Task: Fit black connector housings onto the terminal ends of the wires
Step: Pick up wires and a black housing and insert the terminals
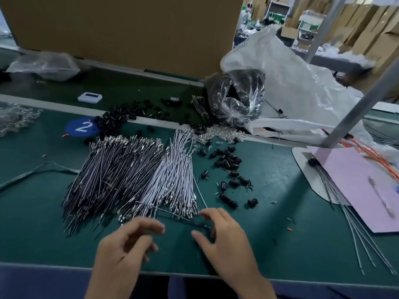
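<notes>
The white wires lie in a thick loose heap on the green bench, running away from the front edge, with small metal terminals at their ends. Against the left side of this heap lies a bigger heap of dark wires, fanned out in nearly the same direction. Just right of the white heap, small black connector housings are scattered, apart from each other. Behind it, to the left, is a denser pile of housings.
</notes>
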{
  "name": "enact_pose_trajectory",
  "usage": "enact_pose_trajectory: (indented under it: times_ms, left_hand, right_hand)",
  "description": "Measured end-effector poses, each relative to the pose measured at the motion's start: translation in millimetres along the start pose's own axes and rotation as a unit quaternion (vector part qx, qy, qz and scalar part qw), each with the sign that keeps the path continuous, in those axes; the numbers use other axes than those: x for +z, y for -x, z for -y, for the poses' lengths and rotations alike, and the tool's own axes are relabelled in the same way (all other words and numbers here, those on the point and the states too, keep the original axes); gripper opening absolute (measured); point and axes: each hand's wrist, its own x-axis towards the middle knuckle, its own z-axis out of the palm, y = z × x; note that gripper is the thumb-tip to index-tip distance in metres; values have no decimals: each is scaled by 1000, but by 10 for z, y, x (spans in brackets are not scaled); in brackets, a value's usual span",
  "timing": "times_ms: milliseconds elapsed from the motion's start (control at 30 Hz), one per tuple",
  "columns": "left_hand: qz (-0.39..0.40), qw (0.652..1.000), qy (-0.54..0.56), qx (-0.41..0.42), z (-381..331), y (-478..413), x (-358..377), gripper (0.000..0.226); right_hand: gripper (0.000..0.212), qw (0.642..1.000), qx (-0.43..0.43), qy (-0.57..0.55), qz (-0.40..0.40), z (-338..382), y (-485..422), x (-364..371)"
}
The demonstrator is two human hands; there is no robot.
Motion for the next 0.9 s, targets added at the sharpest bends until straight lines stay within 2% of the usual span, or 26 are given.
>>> enact_pose_trajectory:
  times_ms: [67,167,333,400,467,533,600,700,833,900]
  left_hand:
    - [-20,1000,-2,19,2,-51,9,54]
    - [-44,999,7,25,29,-175,2,50]
    - [-95,993,-32,63,53,-302,29,49]
    - [-78,978,-138,139,-1,-385,78,50]
    - [-60,928,-288,229,27,-511,93,47]
    - [-51,907,-335,251,16,-627,57,29]
    - [-56,900,-343,262,-29,-714,-2,30]
    - [-70,906,-312,276,-114,-801,-54,22]
    - [-32,973,-124,191,-208,-851,-41,10]
    - [-25,987,-44,152,-239,-852,-4,14]
  right_hand:
    - [26,998,-15,56,-12,68,-98,56]
    - [5,995,-49,70,-61,78,-142,106]
    - [11,992,-68,53,-94,15,-153,74]
    - [11,990,-86,46,-105,58,-207,70]
    - [10,988,-97,28,-119,136,-287,30]
    - [10,987,-96,-27,-123,209,-393,-62]
    - [10,981,-89,-124,-119,251,-513,-190]
    - [13,960,-75,-243,-116,243,-653,-383]
    - [19,938,-44,-328,-104,167,-729,-534]
    - [19,925,-33,-363,-112,124,-738,-588]
